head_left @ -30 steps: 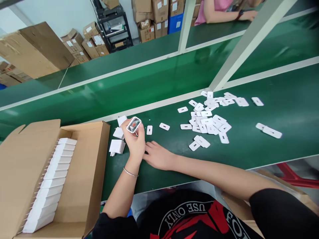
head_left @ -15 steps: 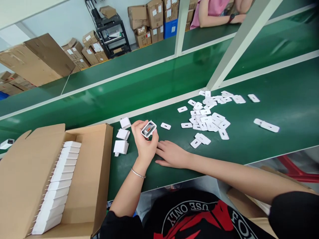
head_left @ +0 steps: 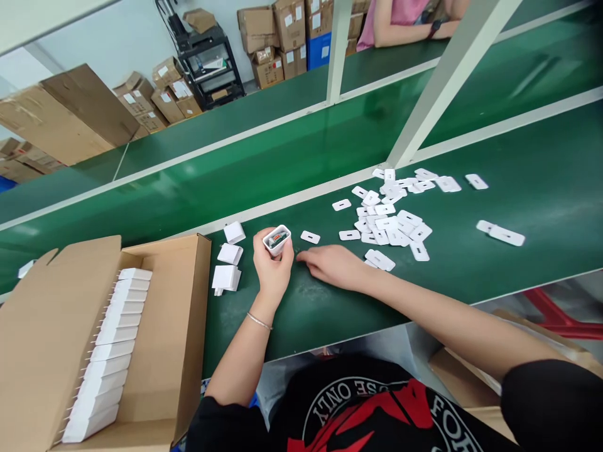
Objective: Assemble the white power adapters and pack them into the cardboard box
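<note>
My left hand grips a white charger housing with its open end turned up. Inside the housing a circuit board shows, with a bit of orange on it. My right hand is palm down just over the green bench, to the right of the housing, its fingers loosely bent and no object visible in them. A single white slotted cover plate lies just beyond its fingertips. Farther right is a loose pile of similar white plates. Several white charger housings stand left of my left hand.
At the left an open cardboard box holds a row of white chargers with prongs. A pale metal post rises behind the plates. Across the green divider, a person's forearm rests on the far bench.
My right hand has drawn up and away from my left hand, and its fingers have bent more. The housing in my left hand has tipped, its opening now lying flatter across.
</note>
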Demonstrator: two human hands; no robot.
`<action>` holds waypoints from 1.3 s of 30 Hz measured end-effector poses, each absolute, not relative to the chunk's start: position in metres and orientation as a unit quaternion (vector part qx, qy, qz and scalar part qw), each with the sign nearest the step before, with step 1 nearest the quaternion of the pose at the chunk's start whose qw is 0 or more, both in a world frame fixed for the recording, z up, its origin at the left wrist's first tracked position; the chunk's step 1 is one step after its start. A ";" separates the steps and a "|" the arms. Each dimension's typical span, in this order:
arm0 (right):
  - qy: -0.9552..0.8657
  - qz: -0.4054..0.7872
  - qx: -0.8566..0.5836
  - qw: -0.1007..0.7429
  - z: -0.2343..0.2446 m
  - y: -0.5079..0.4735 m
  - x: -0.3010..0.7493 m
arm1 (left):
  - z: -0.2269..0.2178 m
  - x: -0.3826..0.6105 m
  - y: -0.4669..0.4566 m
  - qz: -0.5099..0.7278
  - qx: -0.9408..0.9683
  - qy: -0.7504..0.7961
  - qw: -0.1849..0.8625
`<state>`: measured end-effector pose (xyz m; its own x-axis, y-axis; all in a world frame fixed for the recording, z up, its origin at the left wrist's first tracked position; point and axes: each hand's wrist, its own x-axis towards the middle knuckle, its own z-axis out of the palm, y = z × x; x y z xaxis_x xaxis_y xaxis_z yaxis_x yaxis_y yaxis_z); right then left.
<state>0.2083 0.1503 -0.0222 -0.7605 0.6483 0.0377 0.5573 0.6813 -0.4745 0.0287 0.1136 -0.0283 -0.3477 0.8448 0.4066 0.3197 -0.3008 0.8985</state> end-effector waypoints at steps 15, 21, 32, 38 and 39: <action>-0.563 0.425 -0.385 0.595 -0.027 0.182 0.213 | -0.043 0.040 0.118 0.560 0.546 0.584 0.214; -0.617 0.474 -0.285 0.559 -0.025 0.167 0.205 | -0.047 0.048 0.118 0.518 0.581 0.581 0.239; -0.663 0.427 -0.279 0.548 -0.025 0.162 0.208 | -0.045 0.050 0.114 0.502 0.587 0.594 0.224; -0.676 0.423 -0.265 0.542 -0.031 0.162 0.209 | -0.045 0.050 0.114 0.499 0.582 0.599 0.230; -0.679 0.421 -0.264 0.540 -0.032 0.162 0.209 | -0.045 0.050 0.114 0.498 0.582 0.601 0.230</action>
